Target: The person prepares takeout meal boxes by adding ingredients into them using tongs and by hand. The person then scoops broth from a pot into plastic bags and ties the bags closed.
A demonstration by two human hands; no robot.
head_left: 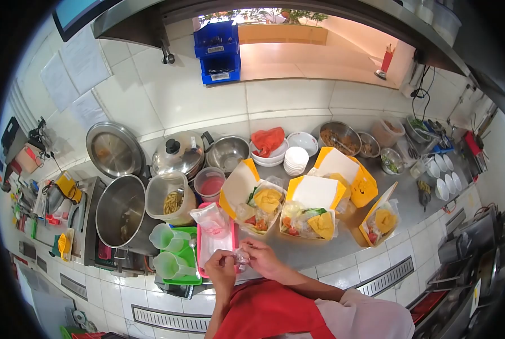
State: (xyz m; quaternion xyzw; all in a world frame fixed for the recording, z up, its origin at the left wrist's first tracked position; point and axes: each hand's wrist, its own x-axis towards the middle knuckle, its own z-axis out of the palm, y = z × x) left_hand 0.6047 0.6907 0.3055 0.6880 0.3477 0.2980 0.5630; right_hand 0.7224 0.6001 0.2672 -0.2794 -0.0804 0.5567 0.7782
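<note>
My left hand [221, 268] and my right hand [261, 257] meet close to my red apron, fingers pinched on a small clear plastic bag [242, 259] between them. What the bag contains is too small to make out. Just beyond my left hand lies a pink-rimmed tray [207, 247], with a clear packet [212, 219] on its far end. Left of it, a green tray [191, 265] carries two translucent measuring jugs, an upper jug [168, 237] and a lower jug [173, 264]. To the right, a yellow-and-white takeaway box [314, 217] stands open with food inside.
More open food boxes [235, 186] cover the counter's middle. A deep steel pot [108, 217], a plastic tub [170, 210] and a lidded pan [165, 164] stand left. Steel bowls [227, 148] and stacked white cups [295, 160] line the wall. Blue bins [221, 78] sit on the hatch ledge.
</note>
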